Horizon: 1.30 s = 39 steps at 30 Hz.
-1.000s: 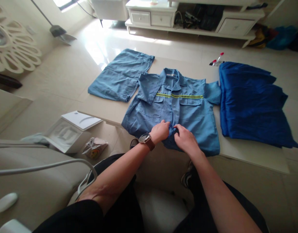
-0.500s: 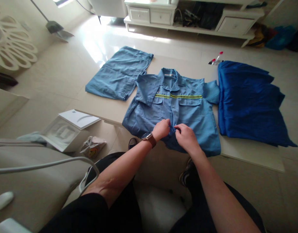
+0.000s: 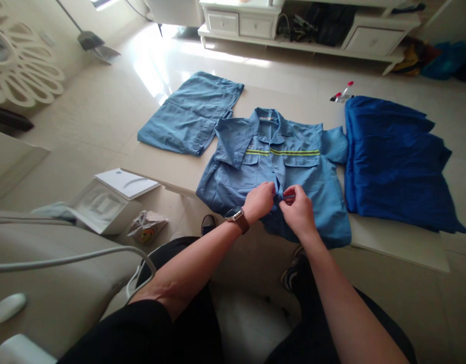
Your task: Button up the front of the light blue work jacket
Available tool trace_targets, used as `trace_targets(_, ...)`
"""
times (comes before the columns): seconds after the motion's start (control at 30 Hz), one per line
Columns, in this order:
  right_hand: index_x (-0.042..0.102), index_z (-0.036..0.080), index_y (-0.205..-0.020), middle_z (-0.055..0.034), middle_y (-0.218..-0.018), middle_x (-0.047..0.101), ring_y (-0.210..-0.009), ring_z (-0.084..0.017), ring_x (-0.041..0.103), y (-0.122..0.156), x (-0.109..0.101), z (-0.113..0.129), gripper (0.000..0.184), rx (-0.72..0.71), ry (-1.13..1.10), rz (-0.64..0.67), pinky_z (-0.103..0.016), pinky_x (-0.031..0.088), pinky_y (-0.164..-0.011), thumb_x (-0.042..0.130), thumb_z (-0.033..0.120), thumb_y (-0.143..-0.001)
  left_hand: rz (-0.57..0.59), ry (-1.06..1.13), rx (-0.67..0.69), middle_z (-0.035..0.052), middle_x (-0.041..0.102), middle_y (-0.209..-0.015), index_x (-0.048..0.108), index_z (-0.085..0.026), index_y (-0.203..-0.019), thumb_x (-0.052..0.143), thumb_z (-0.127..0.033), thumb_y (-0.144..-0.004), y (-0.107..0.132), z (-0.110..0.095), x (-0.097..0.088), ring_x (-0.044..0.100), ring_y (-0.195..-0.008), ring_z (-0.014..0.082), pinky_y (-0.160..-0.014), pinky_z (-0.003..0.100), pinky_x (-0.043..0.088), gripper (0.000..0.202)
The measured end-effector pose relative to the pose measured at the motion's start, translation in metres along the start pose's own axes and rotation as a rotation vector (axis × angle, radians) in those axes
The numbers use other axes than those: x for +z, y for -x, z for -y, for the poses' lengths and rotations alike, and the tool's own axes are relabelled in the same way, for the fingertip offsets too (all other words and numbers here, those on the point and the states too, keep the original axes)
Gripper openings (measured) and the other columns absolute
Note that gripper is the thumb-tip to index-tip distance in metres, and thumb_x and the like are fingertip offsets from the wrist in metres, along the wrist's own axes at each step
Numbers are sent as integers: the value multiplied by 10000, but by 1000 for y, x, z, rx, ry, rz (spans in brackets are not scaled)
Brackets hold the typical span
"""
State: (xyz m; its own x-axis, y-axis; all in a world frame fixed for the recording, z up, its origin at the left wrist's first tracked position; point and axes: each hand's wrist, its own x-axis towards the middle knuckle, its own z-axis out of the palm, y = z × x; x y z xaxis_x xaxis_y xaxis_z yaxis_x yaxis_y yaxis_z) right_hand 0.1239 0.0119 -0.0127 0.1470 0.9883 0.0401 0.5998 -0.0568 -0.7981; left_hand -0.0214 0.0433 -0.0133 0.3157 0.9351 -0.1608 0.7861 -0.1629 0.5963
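Note:
A light-blue work shirt (image 3: 304, 174) with a yellow-striped chest band lies front side up on a low table, its lower part hanging over the near edge. My left hand (image 3: 258, 201), with a watch on the wrist, pinches the front opening low down. Close beside it, my right hand (image 3: 298, 208) is closed on the other front edge, thumb and fingers together. The fingertips nearly meet, and any button between them is too small to make out. A gap shows in the front just above the hands.
Folded blue trousers (image 3: 193, 114) lie at the table's left, and a dark-blue cloth (image 3: 395, 162) covers its right side. Bottles with red caps (image 3: 347, 90) stand behind that cloth. An opened white box (image 3: 111, 202) and a plastic bag (image 3: 147, 226) are on the left.
Both hands stay at the shirt's front. The right hand has turned and lifted its front edge slightly, so a gap shows above the fingers. The whole view has shifted a little.

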Motion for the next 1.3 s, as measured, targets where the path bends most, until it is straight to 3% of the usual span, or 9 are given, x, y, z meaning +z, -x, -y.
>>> trace_targets(0.2, 635, 193, -924, -68, -872, 736, -758, -223, 696, -9, 3, -4, 296, 170, -286, 13, -382, 577, -773, 655, 225, -631, -48, 46, 7, 92, 690, -1104, 632, -211, -1061, 511, -187, -989, 6, -3, -16, 653, -971, 233, -828, 325, 477, 143)
trace_targets(0.5, 704, 171, -923, -71, -878, 760, -754, -210, 693, -6, 6, 4, 317, 171, -412, 3, -366, 577, -764, 721, 308, -637, -23, -42, 1, 84, 734, -988, 616, -213, -1180, 450, -210, -1034, 17, -8, -23, 686, -932, 244, -790, 318, 466, 221)
trace_targets(0.7, 704, 171, -933, -67, -869, 750, -725, -196, 679, -2, 7, 11, 331, 114, -391, -25, -340, 565, -726, 764, 373, -678, -39, -60, 26, 85, 742, -996, 616, -198, -1189, 438, -191, -1030, 20, -9, -28, 684, -918, 233, -786, 315, 467, 239)
trace_targets(0.93, 710, 177, -931, -66, -870, 755, -707, -197, 681, 2, 6, 16, 263, 52, -311, -25, -327, 552, -691, 733, 337, -724, -36, -55, 43, 96, 740, -980, 629, -173, -1148, 440, -158, -1009, 21, -8, -29, 675, -884, 230, -780, 321, 466, 235)
trace_targets(1.07, 720, 181, -953, -68, -893, 763, -732, -206, 695, 2, 7, 13, 270, 31, -270, 32, -338, 557, -718, 728, 351, -743, -49, 19, 26, 90, 738, -972, 653, -183, -1112, 458, -170, -997, 17, -5, -26, 668, -890, 230, -808, 327, 478, 227)
trace_targets(1.3, 727, 181, -963, -82, -922, 768, -772, -211, 700, 0, 3, 11, 230, -8, -236, 19, -340, 542, -748, 631, 352, -843, -72, 221, -12, 49, 728, -877, 695, -180, -994, 510, -118, -941, 11, -5, -26, 651, -839, 192, -815, 295, 493, 202)
